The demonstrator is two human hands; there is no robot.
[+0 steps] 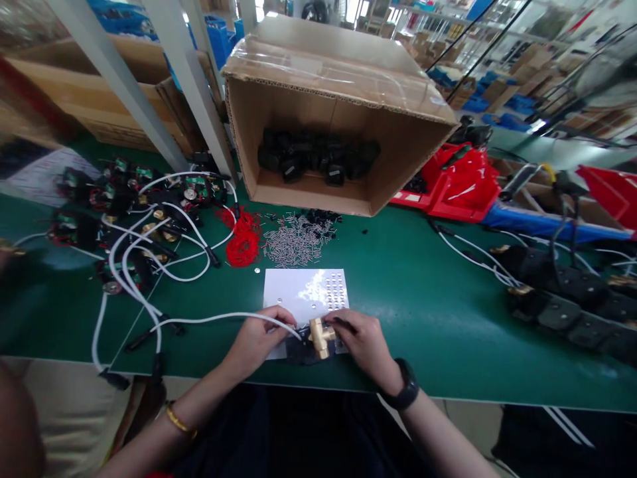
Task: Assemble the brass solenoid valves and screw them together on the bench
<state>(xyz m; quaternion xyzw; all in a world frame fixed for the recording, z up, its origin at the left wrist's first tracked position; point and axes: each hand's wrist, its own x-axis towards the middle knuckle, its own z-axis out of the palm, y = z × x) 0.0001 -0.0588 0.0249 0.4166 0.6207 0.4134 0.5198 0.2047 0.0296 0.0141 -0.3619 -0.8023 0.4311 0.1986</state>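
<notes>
A black housing (297,352) with a brass valve fitting (319,338) on top rests near the table's front edge, over a white sheet. My left hand (259,338) is closed on the left side of the housing, beside the white cable (219,317) that runs out of it to the left. My right hand (367,342) pinches a slim dark piece (343,323) just right of the brass fitting; its exact kind cannot be made out. The white sheet (286,285) bears rows of small shiny round pieces on its right side.
Behind the sheet lie a heap of small metal pins (296,240) and red wire coils (243,245). An open carton (343,93) holds black parts. Wired assemblies (107,192) crowd the left. Finished-looking black units (557,312) and red bins (458,182) stand right.
</notes>
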